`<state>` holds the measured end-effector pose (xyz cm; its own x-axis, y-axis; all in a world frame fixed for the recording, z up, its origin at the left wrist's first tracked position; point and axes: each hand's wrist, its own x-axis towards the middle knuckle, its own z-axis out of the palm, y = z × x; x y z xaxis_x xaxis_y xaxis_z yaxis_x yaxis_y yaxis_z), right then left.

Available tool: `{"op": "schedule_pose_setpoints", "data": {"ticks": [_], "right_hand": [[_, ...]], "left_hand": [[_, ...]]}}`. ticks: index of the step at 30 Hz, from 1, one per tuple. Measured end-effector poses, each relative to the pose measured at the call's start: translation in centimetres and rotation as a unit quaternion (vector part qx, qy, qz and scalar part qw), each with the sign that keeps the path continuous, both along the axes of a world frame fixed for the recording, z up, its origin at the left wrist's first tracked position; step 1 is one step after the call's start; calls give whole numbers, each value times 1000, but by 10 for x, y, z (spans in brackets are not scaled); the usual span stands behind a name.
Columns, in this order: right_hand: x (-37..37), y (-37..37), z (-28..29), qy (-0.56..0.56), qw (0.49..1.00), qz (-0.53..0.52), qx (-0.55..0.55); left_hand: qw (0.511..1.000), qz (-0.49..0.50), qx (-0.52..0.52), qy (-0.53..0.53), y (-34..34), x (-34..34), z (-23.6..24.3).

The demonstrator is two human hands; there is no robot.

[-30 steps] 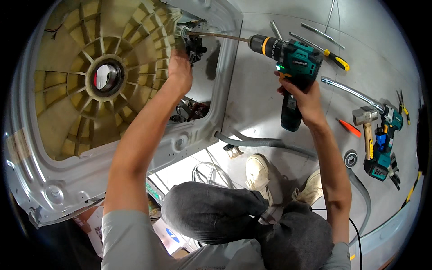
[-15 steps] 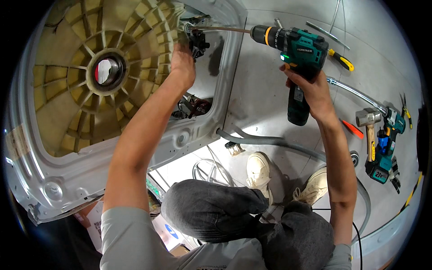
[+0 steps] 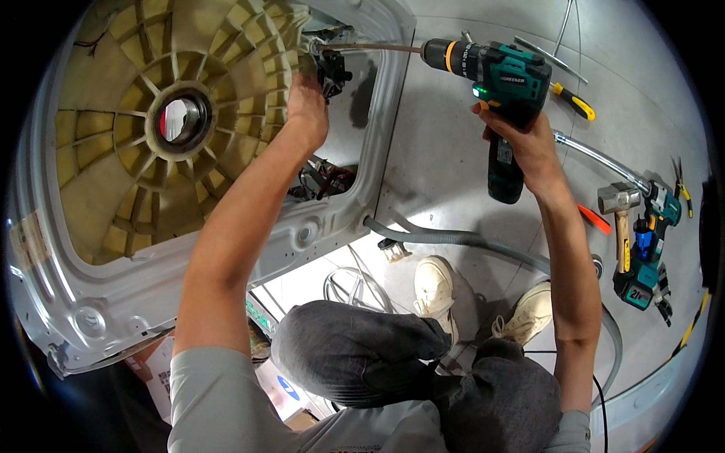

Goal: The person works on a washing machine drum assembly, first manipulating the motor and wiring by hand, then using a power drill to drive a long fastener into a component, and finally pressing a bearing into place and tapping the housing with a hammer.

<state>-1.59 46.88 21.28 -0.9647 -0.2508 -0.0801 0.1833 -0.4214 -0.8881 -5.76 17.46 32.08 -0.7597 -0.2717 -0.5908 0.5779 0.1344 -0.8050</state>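
Observation:
My right hand [image 3: 526, 147] is wrapped round the grip of a dark green cordless drill [image 3: 515, 81], with a small light lit near its trigger. From its chuck a long thin bit [image 3: 370, 47] runs left to the rim of a yellowed, ribbed plastic washing-machine tub [image 3: 162, 60]. The bit's far end meets a pale fitting there; the exact contact is too small to make out. My left hand [image 3: 306, 106] reaches up against the tub's right edge, just below that spot, its fingers mostly hidden. Around the tub is a grey metal cabinet [image 3: 302, 211], with a dark part [image 3: 334, 73] beside my hand.
A grey corrugated hose [image 3: 468, 238] runs from the cabinet across the tiled floor. At right lie a hammer [image 3: 619, 198], a second power tool [image 3: 649, 249], a yellow-black screwdriver [image 3: 575, 102], an orange-handled tool [image 3: 594, 218] and pliers [image 3: 682, 189]. A coiled cable [image 3: 355, 287] sits near my shoes.
The drill body and my right hand have shifted very slightly to the right, and the drill's lower end has risen a little. My left hand stays in place.

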Motion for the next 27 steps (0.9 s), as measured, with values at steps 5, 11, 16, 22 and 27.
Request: {"op": "schedule_pose_setpoints", "data": {"ticks": [5,11,16,22,27], "right_hand": [[-5,2,6,-24,999,20,-2],[-11,3,-3,-7,999,12,32],[-4,0,9,-30,999,24,5],[-11,0,-2,-29,999,21,-19],[-10,0,0,-13,1000,10,-3]], "left_hand": [[999,-29,15,33,-12,4,-4],[999,-32,36,23,-10,-1,-4],[995,-52,71,44,-26,3,-8],[1000,20,7,12,-6,-2,-3],[1000,9,-2,2,-3,-1,-2]]}}
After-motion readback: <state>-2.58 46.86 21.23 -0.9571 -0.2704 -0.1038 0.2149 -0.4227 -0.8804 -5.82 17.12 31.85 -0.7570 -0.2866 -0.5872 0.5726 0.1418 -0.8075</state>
